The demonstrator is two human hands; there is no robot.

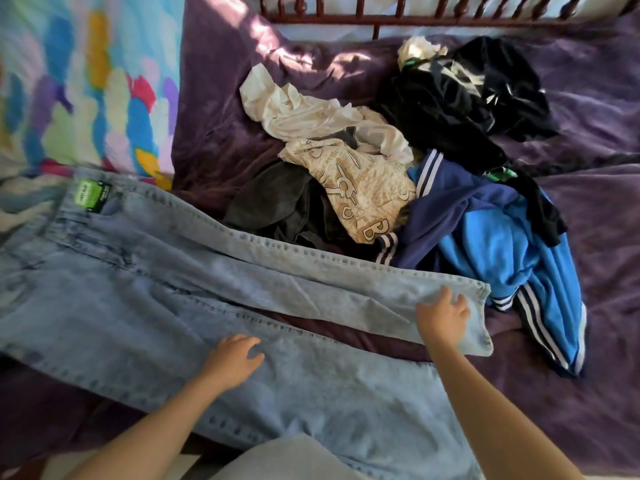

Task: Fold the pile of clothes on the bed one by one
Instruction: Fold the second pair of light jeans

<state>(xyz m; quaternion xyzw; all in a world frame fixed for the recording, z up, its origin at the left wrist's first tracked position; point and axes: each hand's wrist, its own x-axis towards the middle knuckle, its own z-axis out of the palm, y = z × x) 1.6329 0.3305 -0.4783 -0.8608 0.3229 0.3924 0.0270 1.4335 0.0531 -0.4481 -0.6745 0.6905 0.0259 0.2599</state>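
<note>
Jeans [173,271] flat across the bed [588,393], waistband left, legs running right. Our left hand [232,358] rests on the near leg, fingers spread. Our right hand [443,320] is nearest the far hem, and we can't tell if it's pinching. The pile [363,188] waits beyond.

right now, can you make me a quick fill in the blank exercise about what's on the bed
The jeans lie on a ____ bedspread.
The label at their waistband is ____.
The hand at a leg hem is the person's ____ one.
The blue jacket has ____ stripes.
Missing: purple; green; right; white
</note>
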